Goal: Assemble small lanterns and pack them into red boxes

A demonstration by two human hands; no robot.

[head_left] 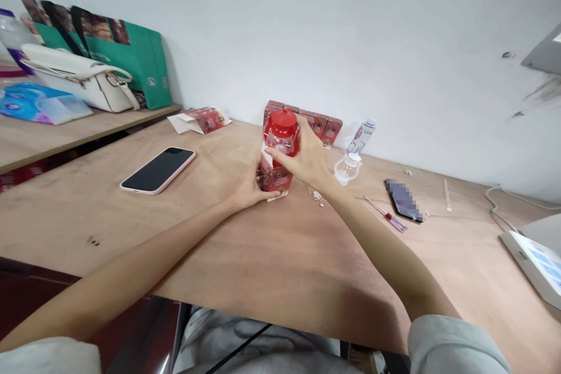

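My right hand (310,155) grips a small red lantern (283,123) with a clear middle, thumb in front and fingers around its far side. The lantern's lower part is hidden in or behind a red printed carton (277,178) that stands upright on the table. Low on the carton's left side, my left hand (252,188) is wrapped around it, thumb across the front near the base. Right behind them stands a row of several similar red boxes (319,123). A white lantern (347,168) rests to the right of my right hand.
On the wooden table (210,245) lie a pink-cased phone (158,170), a flattened red carton (209,120), a screwdriver (385,214), a dark phone (403,201) and small white bits (315,194). A bottle (362,137) stands near the wall. Bags (105,85) occupy the left table.
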